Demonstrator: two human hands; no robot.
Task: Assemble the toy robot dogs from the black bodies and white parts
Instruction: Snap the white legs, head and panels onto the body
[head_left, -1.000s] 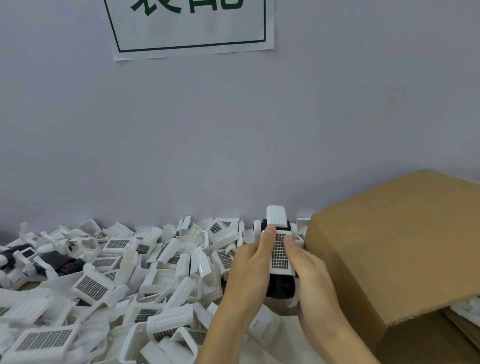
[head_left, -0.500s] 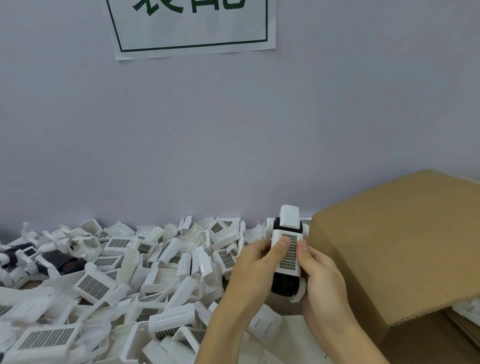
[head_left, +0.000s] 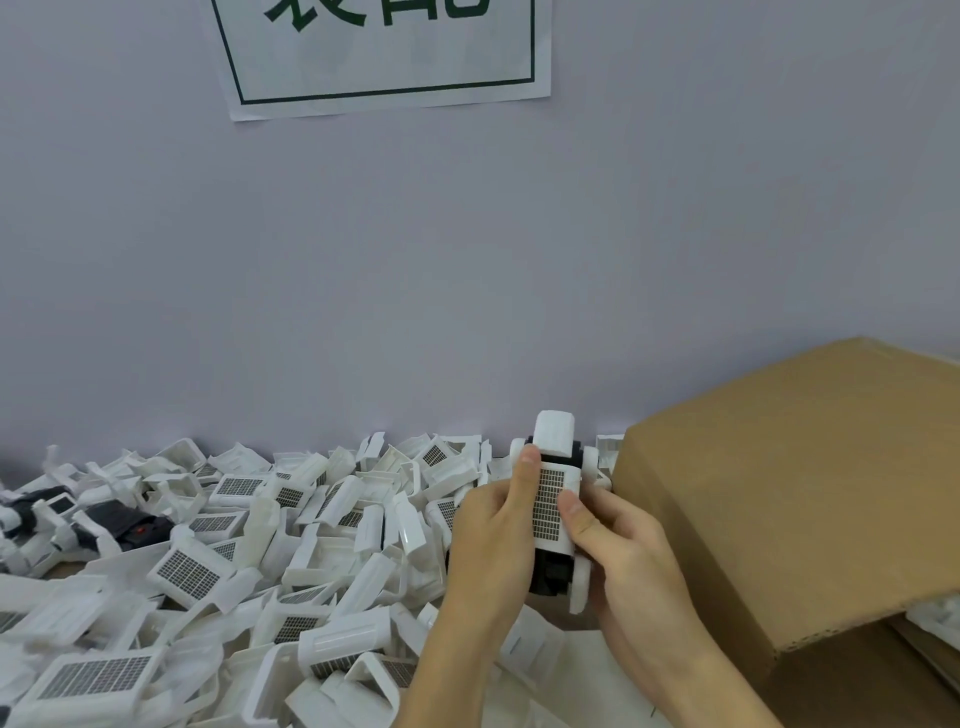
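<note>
I hold a toy robot dog (head_left: 554, 473) upright in front of me with both hands: a black body, white head on top, white legs at the sides and a white back shell with a dark grid. My left hand (head_left: 493, 540) grips its left side, thumb lying along the shell's left edge. My right hand (head_left: 623, 545) grips the right side, thumb pressing on the grid. A large heap of loose white shells (head_left: 218, 561) covers the table to the left. Black bodies (head_left: 122, 525) lie at the heap's far left.
An open brown cardboard box (head_left: 779, 493) stands close on the right, its flap touching distance from my right hand. A pale wall (head_left: 467, 260) with a green-framed paper sign (head_left: 384, 52) rises right behind the heap.
The toy dog has tilted slightly and shifted a little to the right and up in my hands. My left thumb has slid higher along the shell's edge.
</note>
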